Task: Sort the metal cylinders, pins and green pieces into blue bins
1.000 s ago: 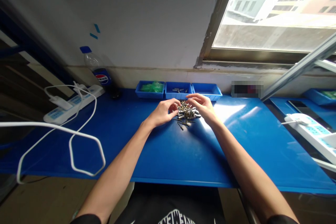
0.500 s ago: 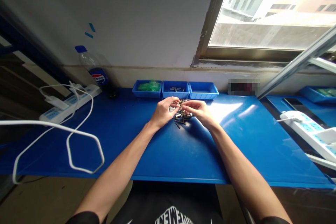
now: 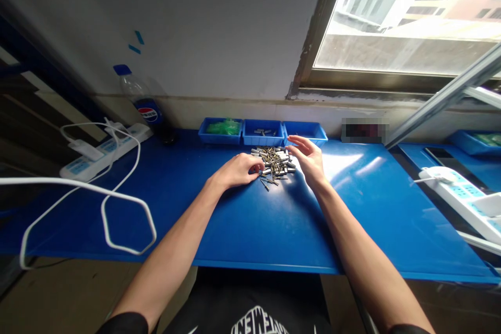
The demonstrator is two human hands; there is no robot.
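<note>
A pile of small metal parts (image 3: 278, 163), brass-coloured pins and silver cylinders, lies on the blue table in front of me. At its left edge rests my left hand (image 3: 237, 171), its fingers curled together; whatever may be in them is hidden. My right hand (image 3: 309, 159) is raised over the pile's right side, thumb and fingers apart, with nothing visible between them. Its fingertips reach up near the front of the right blue bin (image 3: 319, 141). Behind the pile, the middle blue bin (image 3: 263, 139) contains a few silver cylinders.
The left blue bin (image 3: 219, 140) holds green plastic bags. A cola bottle (image 3: 148, 112) stands at the back left beside a white power strip (image 3: 78, 167). A white cable (image 3: 136, 201) loops over the table's left side. Another power strip (image 3: 462, 188) is at the right.
My hands have parted from their meeting place above the pile. The left went down and left; the right moved slightly right and up, its fingers opening. More of the pile now shows.
</note>
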